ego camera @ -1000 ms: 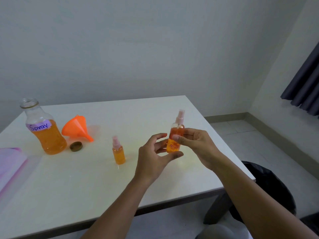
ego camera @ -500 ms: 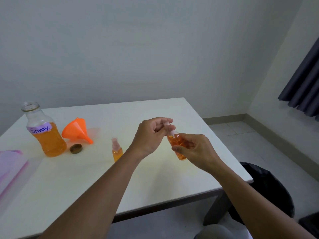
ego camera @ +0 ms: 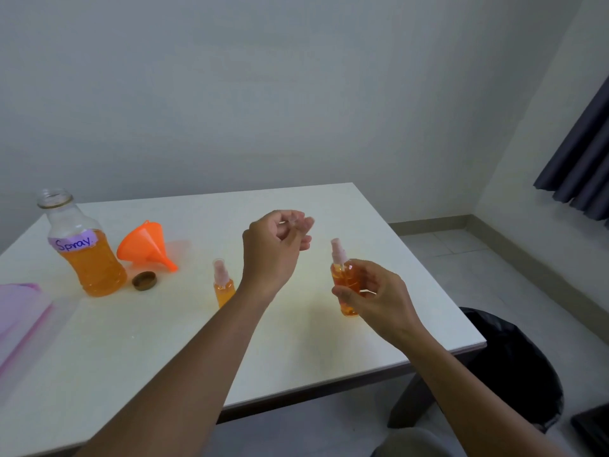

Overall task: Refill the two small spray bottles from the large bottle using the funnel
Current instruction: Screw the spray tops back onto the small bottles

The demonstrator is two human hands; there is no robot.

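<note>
Spray bottle (ego camera: 346,285), a small one full of orange liquid, is being gripped nearly upright in the right hand (ego camera: 375,298), whose fingers and thumb are curling round its body over the four o'clock part of the bench (ego camera: 131,341). Its pink nozzle (ego camera: 337,252) is showing above the fingers. The left hand (ego camera: 275,252) is hovering at ten o'clock of that bottle, apart from it, fingertips pinching what looks like a small clear cap (ego camera: 291,222), though it is blurred. The second small spray bottle (ego camera: 223,285) is standing on the bench at nine o'clock of the held one, partly hidden behind the left forearm. Toward the bench's ten o'clock the large bottle (ego camera: 85,258), labelled "Spray", is standing open-mouthed and about half full, with the orange funnel (ego camera: 145,245) lying on its side just at its three o'clock and a brown lid (ego camera: 144,280) lying near its base at four o'clock.
</note>
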